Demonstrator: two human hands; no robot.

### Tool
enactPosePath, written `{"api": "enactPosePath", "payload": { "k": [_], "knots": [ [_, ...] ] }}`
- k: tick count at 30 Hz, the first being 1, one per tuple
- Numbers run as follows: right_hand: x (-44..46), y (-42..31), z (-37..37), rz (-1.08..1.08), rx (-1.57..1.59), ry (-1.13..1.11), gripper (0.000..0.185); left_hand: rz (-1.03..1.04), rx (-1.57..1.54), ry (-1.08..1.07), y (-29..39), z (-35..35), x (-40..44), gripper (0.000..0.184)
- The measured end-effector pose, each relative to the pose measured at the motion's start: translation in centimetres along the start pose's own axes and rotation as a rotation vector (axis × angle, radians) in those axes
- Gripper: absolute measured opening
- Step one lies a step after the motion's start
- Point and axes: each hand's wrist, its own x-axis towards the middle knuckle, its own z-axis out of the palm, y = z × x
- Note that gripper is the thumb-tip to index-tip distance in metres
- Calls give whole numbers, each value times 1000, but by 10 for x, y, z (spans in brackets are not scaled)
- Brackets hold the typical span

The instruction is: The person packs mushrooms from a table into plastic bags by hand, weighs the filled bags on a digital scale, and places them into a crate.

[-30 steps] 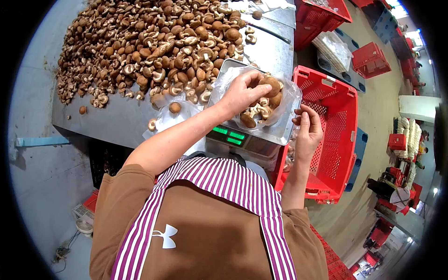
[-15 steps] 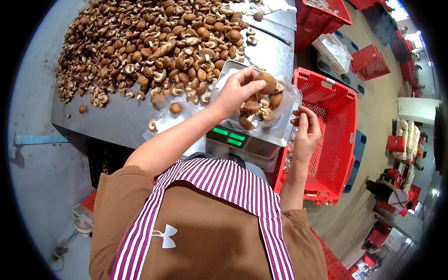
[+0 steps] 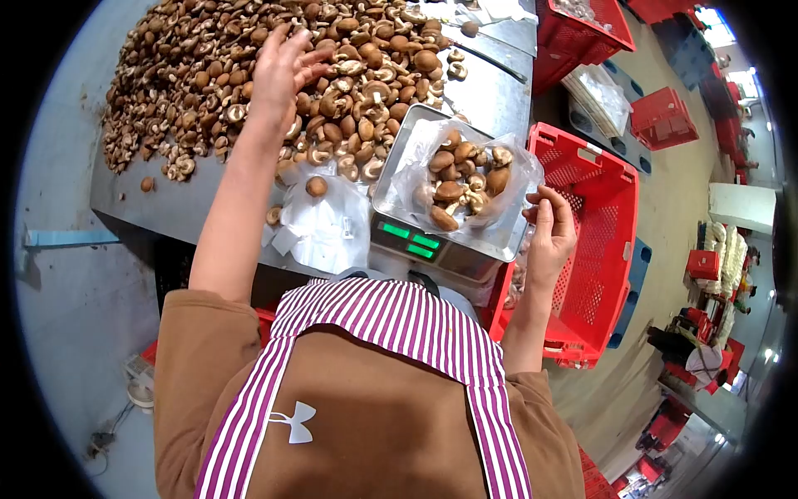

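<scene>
My left hand (image 3: 285,73) is over the heap of brown mushrooms (image 3: 208,71), its fingers spread and nothing seen in them. My right hand (image 3: 550,231) is beside the right edge of the scale, fingers curled together near the rim of a clear plastic bag (image 3: 519,162). What those fingers hold, if anything, is hidden. The bag lies open on the metal pan of the scale (image 3: 499,241), with several mushrooms (image 3: 453,191) inside. Green digits glow on the scale's display (image 3: 408,239). Left of it, a single mushroom (image 3: 316,186) sits on flat plastic bags (image 3: 324,229).
A red perforated crate (image 3: 603,241) stands right of the scale, close to my right arm. Another red crate (image 3: 573,41) is behind it. A long thin tool (image 3: 499,66) lies on the metal table (image 3: 158,208). More crates and people are farther right.
My left hand has let go of a mushroom over the bag and moved left and away to the heap. My right hand has stayed nearly in place.
</scene>
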Motion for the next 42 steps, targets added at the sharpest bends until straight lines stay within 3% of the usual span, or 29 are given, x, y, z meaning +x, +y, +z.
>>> {"api": "enactPosePath", "payload": {
  "k": [5,7,8,9,11,12,14,15,16,17,18,19,21,22,23,25,29,33,42],
  "knots": [
    [7,1,9,-88,-46,40,34,-96,168,-153,-5,21,-59,83],
    [9,-14,20,-139,-165,104,59,-111,235,-272,-15,34,-85,89],
    [11,-11,20,-106,-206,58,82,-118,329,-313,-16,45,-98,97],
    [10,-15,26,-109,-207,61,82,-154,533,-373,2,56,-113,100],
    [6,-27,47,-179,-496,47,91,144,898,-384,-26,59,-127,93],
    [6,-23,50,-194,-567,32,97,153,895,-387,-43,58,-127,93],
    [8,-9,49,-228,-649,73,89,167,948,-342,-67,48,-124,61],
    [10,-1,46,-243,-673,112,81,176,947,-344,-65,44,-122,61],
    [12,12,39,-248,-671,120,81,87,872,-364,-62,41,-122,50],
    [12,27,28,-209,-673,120,65,-5,795,-386,-61,38,-120,40],
    [14,35,17,-169,-675,119,51,50,741,-396,-66,35,-118,29],
    [19,35,7,-170,-677,126,51,55,738,-401,-65,39,-115,29],
    [30,36,-6,153,-584,-3,26,-243,350,-461,-58,50,-103,28],
    [36,18,-5,124,-250,-12,22,-188,249,-478,-45,64,-100,19],
    [39,-4,-4,141,143,3,22,-208,105,-492,-32,77,-97,17],
    [46,-36,-12,15,471,21,22,-146,-117,-528,7,97,-103,16],
    [35,-54,-23,-95,353,76,22,-110,-176,-576,35,99,-118,18],
    [22,-32,-16,147,261,27,20,-221,-27,-530,4,77,-112,34],
    [25,-27,-12,112,286,12,22,-221,-90,-517,-6,79,-114,43]
  ]
}}
